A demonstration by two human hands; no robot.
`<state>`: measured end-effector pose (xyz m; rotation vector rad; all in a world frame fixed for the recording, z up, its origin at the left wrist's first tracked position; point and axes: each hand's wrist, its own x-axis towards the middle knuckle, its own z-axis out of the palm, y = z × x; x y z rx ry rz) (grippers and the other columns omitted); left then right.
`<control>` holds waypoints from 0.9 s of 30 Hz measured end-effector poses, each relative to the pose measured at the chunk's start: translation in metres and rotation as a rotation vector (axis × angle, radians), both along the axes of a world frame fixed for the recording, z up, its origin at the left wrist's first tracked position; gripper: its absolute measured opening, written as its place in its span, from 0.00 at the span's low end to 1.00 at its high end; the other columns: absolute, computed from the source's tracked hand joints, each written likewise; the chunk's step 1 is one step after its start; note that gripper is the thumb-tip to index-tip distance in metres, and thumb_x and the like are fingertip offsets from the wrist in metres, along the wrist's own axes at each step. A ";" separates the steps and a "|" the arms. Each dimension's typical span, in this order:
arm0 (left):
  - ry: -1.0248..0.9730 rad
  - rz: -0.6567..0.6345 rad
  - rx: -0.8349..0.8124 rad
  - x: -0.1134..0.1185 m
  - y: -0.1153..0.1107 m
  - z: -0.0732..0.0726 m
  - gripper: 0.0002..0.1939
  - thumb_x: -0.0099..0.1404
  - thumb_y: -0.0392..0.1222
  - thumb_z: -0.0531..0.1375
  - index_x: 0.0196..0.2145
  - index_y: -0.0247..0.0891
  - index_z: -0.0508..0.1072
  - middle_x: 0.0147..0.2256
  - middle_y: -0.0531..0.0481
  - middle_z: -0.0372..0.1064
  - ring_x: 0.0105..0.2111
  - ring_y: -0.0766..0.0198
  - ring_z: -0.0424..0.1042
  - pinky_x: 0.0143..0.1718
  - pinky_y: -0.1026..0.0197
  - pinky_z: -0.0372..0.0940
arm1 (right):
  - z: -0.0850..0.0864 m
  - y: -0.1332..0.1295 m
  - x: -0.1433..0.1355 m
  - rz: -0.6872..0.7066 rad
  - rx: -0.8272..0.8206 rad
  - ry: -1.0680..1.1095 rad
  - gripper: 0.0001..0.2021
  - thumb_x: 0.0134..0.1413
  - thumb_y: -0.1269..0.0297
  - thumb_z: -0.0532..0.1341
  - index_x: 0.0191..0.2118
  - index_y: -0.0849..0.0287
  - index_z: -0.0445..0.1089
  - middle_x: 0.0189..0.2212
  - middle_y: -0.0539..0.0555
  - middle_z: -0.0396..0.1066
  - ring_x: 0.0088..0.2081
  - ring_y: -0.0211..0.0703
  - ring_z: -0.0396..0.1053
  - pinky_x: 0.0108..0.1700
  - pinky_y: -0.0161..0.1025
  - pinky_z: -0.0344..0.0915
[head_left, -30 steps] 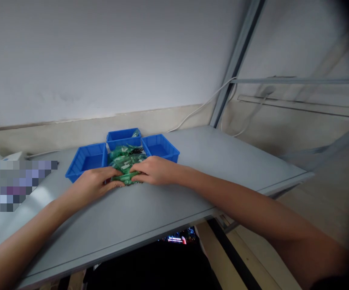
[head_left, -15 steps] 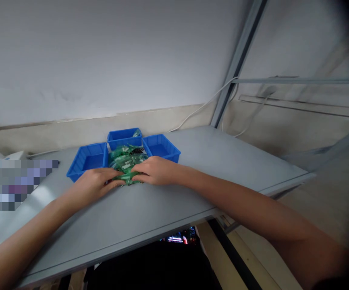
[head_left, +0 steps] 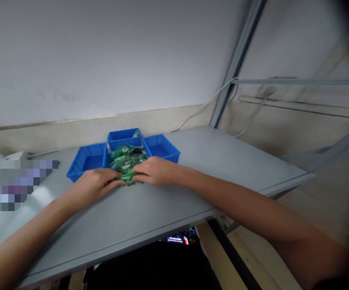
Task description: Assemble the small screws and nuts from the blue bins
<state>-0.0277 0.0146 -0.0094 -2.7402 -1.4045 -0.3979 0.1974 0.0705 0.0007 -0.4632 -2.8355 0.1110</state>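
A heap of small green plastic packets [head_left: 124, 157] lies on the grey table among three blue bins. At its near edge, my left hand [head_left: 97, 181] comes in from the left, thumb and fingers closed on the end of a green packet [head_left: 126, 176]. From the right, my right hand [head_left: 156, 171] pinches the other side of what looks like the same packet. Dark and pale small pieces show through the green film, too small to name. The fingertips are partly hidden among the packets.
Around the heap stand a left blue bin [head_left: 91, 157], a back blue bin [head_left: 124, 137] with a packet inside, and a right blue bin [head_left: 161, 148]. A white cable [head_left: 192, 114] runs to a metal post [head_left: 235, 68]. A lit screen [head_left: 180, 237] shows below the table edge.
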 end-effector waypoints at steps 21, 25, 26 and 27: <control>0.002 -0.003 0.002 0.000 -0.001 0.002 0.21 0.66 0.56 0.47 0.39 0.42 0.72 0.35 0.50 0.74 0.34 0.61 0.72 0.37 0.62 0.64 | -0.001 0.000 0.000 0.015 -0.003 0.032 0.13 0.60 0.61 0.51 0.38 0.62 0.70 0.30 0.54 0.73 0.29 0.38 0.67 0.31 0.34 0.56; -0.023 0.007 0.013 0.000 0.000 0.002 0.21 0.65 0.56 0.47 0.41 0.42 0.72 0.37 0.50 0.74 0.36 0.60 0.72 0.38 0.61 0.65 | 0.000 0.000 0.000 0.001 -0.014 0.032 0.13 0.60 0.60 0.51 0.38 0.62 0.70 0.30 0.54 0.73 0.30 0.39 0.67 0.31 0.34 0.56; -0.033 0.009 0.017 0.000 0.000 0.002 0.21 0.65 0.56 0.47 0.41 0.42 0.72 0.37 0.50 0.74 0.36 0.60 0.72 0.38 0.61 0.64 | 0.001 0.000 0.000 -0.003 -0.016 0.033 0.13 0.59 0.60 0.51 0.38 0.62 0.70 0.30 0.54 0.73 0.30 0.39 0.67 0.31 0.34 0.56; -0.042 0.009 0.018 0.001 -0.001 0.003 0.21 0.65 0.56 0.48 0.41 0.42 0.72 0.37 0.50 0.74 0.36 0.60 0.72 0.38 0.61 0.64 | 0.001 -0.001 0.000 -0.007 -0.016 0.035 0.13 0.59 0.60 0.51 0.38 0.62 0.70 0.30 0.54 0.73 0.30 0.39 0.67 0.31 0.34 0.56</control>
